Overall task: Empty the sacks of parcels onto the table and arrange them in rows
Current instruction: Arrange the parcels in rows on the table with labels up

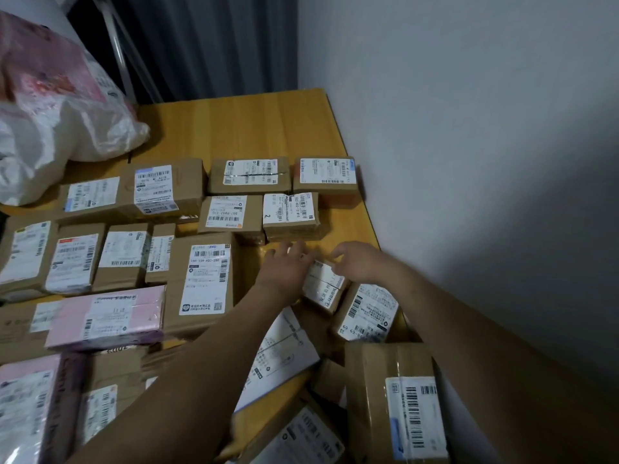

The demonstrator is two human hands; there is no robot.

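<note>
Rows of parcels (pixel 248 177) line the surface (pixel 268 128), a loose pile (pixel 385 370) and a bulging sack (pixel 50 135) remaining, as the spread left grip (pixel 286 266) steadies a small parcel (pixel 326 289) the right grip (pixel 355 262) pinches

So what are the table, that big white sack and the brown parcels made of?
Table: likely wood or wood-look laminate, smooth honey-yellow with faint grain. White sack: probably thin plastic film; it crumples, shines, and pink shows through. Brown parcels: matte cardboard by their colour and folded edges, with white paper labels.
</note>
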